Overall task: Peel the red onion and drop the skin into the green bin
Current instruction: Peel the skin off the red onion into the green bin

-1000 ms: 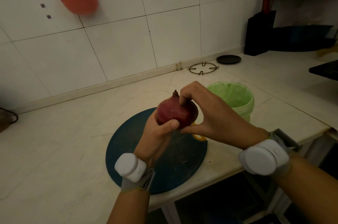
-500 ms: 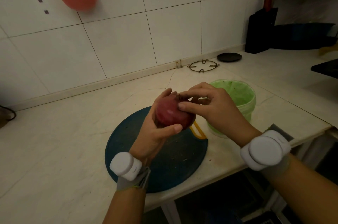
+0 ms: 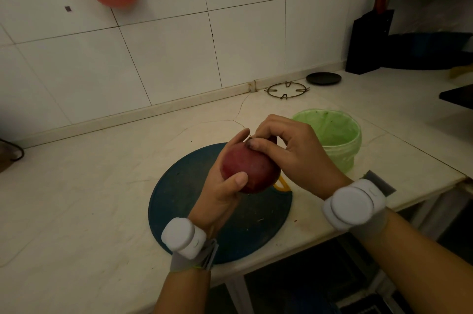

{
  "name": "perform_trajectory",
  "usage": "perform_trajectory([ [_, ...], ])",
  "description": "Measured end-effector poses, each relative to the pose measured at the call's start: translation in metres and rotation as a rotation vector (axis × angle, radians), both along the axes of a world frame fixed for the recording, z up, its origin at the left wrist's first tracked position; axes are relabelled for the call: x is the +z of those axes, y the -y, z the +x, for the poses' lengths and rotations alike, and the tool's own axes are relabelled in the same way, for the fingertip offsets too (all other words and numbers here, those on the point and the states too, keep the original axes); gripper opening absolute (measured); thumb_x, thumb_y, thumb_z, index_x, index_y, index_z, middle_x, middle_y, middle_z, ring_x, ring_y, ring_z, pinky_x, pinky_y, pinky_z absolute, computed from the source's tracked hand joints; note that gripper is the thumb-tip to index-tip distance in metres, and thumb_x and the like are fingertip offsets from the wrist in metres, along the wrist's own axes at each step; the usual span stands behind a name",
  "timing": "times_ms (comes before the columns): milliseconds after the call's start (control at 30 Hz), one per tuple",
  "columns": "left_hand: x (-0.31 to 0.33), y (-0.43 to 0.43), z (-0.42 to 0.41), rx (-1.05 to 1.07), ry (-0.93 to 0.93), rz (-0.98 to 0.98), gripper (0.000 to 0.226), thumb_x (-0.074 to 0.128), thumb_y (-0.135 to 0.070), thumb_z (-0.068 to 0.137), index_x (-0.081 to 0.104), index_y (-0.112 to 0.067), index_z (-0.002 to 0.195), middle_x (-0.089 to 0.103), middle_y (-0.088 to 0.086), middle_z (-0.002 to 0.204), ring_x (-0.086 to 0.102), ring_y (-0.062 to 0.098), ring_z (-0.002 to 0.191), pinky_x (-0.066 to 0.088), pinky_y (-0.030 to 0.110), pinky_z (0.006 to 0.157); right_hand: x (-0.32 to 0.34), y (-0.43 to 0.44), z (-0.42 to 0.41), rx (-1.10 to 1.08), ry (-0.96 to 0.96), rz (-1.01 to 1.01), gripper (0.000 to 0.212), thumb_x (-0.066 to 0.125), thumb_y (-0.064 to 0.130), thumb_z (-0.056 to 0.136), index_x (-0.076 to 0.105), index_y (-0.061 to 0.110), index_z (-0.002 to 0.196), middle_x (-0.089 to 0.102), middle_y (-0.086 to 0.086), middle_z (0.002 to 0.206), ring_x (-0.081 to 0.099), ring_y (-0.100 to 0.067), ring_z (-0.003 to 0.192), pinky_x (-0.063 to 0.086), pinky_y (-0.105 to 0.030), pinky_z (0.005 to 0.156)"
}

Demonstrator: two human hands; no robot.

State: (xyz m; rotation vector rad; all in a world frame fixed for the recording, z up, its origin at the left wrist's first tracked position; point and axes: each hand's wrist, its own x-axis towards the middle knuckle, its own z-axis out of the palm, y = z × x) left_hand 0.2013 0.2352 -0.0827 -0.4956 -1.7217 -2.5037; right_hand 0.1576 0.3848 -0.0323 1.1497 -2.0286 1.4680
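A dark red onion (image 3: 253,167) is held in the air above the round dark blue cutting board (image 3: 189,185). My left hand (image 3: 220,190) cups it from below and from the left, thumb pressed on its front. My right hand (image 3: 289,152) is on the onion's top right, fingertips pinching at the skin near the tip. The green bin (image 3: 335,134), lined with a green bag, stands on the counter just right of my right hand, its mouth open.
A yellow object (image 3: 282,184) pokes out under the onion on the board. A wire pot stand (image 3: 286,89) and a black lid (image 3: 323,78) lie by the tiled wall. A dark knife block (image 3: 368,42) stands far right. The counter edge runs close below the board.
The onion has been turned in my left hand, its tip now pointing away. My right fingers shifted from the front of the onion to its top, and both hands rose slightly.
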Motion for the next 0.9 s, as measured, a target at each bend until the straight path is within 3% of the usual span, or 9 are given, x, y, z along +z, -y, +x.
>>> perform_trajectory([
  [200, 0.0, 0.002, -0.002, -0.092, 0.045, 0.039, 0.084, 0.088, -0.046, 0.05, 0.054, -0.016, 0.12, 0.067, 0.004, 0.112, 0.064, 0.026, 0.104, 0.056, 0.038, 0.081, 0.005, -0.005, -0.006, 0.132, 0.073, 0.062, 0.011, 0.061, 0.025, 0.084, 0.068, 0.016, 0.081, 0.063, 0.002, 0.079, 0.058, -0.011, 0.076, 0.048, -0.027, 0.071],
  [300, -0.001, 0.003, -0.003, -0.076, 0.048, 0.043, 0.079, 0.088, -0.047, 0.049, 0.058, -0.018, 0.116, 0.068, 0.005, 0.111, 0.064, 0.026, 0.104, 0.055, 0.042, 0.086, 0.008, -0.007, -0.01, 0.157, 0.118, 0.102, 0.011, 0.06, 0.019, 0.085, 0.07, 0.013, 0.087, 0.065, 0.001, 0.084, 0.06, -0.012, 0.082, 0.05, -0.026, 0.075],
  [400, 0.0, 0.004, -0.003, -0.073, 0.036, 0.044, 0.078, 0.087, -0.047, 0.049, 0.057, -0.019, 0.115, 0.07, 0.002, 0.108, 0.065, 0.023, 0.101, 0.056, 0.036, 0.082, 0.01, -0.007, -0.011, 0.166, 0.136, 0.103, 0.011, 0.06, 0.017, 0.084, 0.07, 0.016, 0.089, 0.065, 0.002, 0.086, 0.061, -0.01, 0.084, 0.05, -0.023, 0.077],
  [600, 0.009, 0.001, -0.006, -0.025, 0.044, 0.072, 0.083, 0.089, -0.045, 0.047, 0.055, -0.018, 0.117, 0.069, 0.002, 0.108, 0.065, 0.024, 0.103, 0.055, 0.031, 0.077, 0.012, -0.011, -0.011, 0.053, 0.161, 0.015, 0.006, 0.067, 0.016, 0.083, 0.072, 0.017, 0.086, 0.064, 0.004, 0.083, 0.059, -0.007, 0.08, 0.048, -0.02, 0.072],
  [767, 0.009, -0.007, -0.012, -0.022, 0.059, 0.156, 0.081, 0.088, -0.04, 0.051, 0.055, -0.015, 0.12, 0.067, 0.007, 0.111, 0.064, 0.026, 0.103, 0.056, 0.033, 0.078, 0.013, -0.011, -0.008, -0.073, 0.078, 0.059, 0.014, 0.056, 0.024, 0.085, 0.068, 0.017, 0.085, 0.06, 0.009, 0.082, 0.055, -0.002, 0.079, 0.044, -0.015, 0.071],
  [900, 0.012, -0.016, -0.017, -0.026, 0.086, 0.222, 0.076, 0.089, -0.039, 0.049, 0.061, -0.015, 0.116, 0.067, 0.012, 0.113, 0.064, 0.029, 0.103, 0.056, 0.035, 0.077, 0.014, -0.017, -0.011, -0.067, 0.234, -0.038, 0.012, 0.057, 0.019, 0.09, 0.067, 0.018, 0.085, 0.065, 0.008, 0.08, 0.061, -0.007, 0.081, 0.05, -0.027, 0.076],
])
